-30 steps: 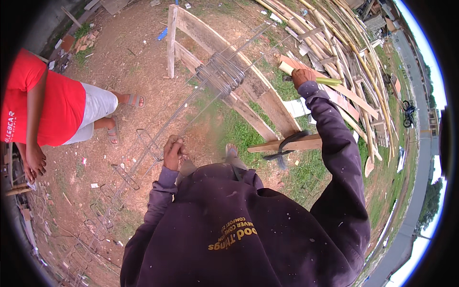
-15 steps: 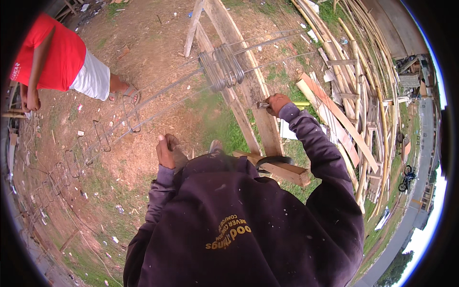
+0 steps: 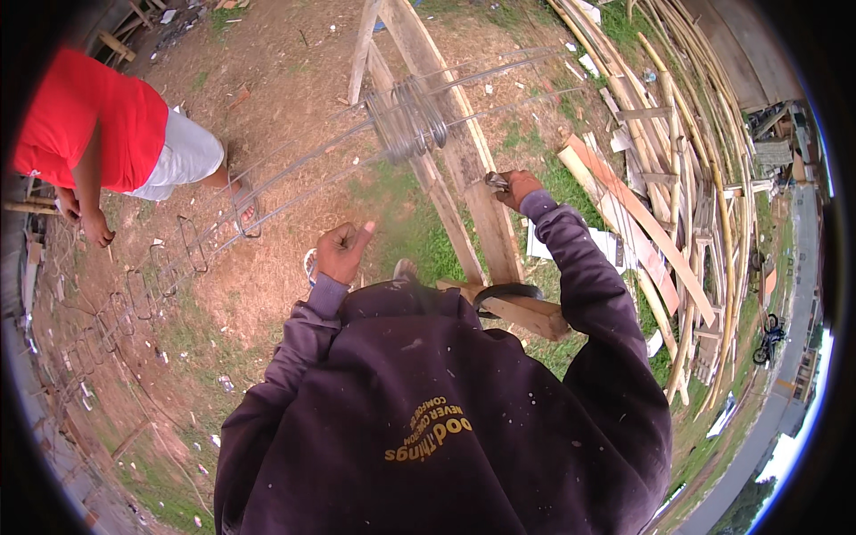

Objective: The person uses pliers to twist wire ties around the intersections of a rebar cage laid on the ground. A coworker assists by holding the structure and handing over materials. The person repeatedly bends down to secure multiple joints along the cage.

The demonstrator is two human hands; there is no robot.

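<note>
My right hand (image 3: 522, 189) is closed around a small metal tool that looks like pliers (image 3: 497, 182), held beside the upright wooden plank (image 3: 464, 152) of a trestle. The handles are hidden in my grip. My left hand (image 3: 341, 253) hovers over bare ground, thumb stretched away from loosely curled fingers, and nothing shows in it. Ahead, a bunch of bent steel stirrups (image 3: 406, 120) hangs on long steel bars (image 3: 312, 145) that cross the trestle. Further stirrups (image 3: 191, 244) are spaced along the bars toward the left.
A person in a red shirt (image 3: 89, 116) stands at the far left, near the bars. A dark ring (image 3: 510, 292) lies over a timber beam (image 3: 535, 319) close in front of me. Bamboo poles (image 3: 675, 178) and boards (image 3: 637, 223) are piled on the right.
My left hand has risen and shifted right, its thumb now stretched out. My right hand has moved slightly, still holding the tool. The person in red has moved right and lowered a hand.
</note>
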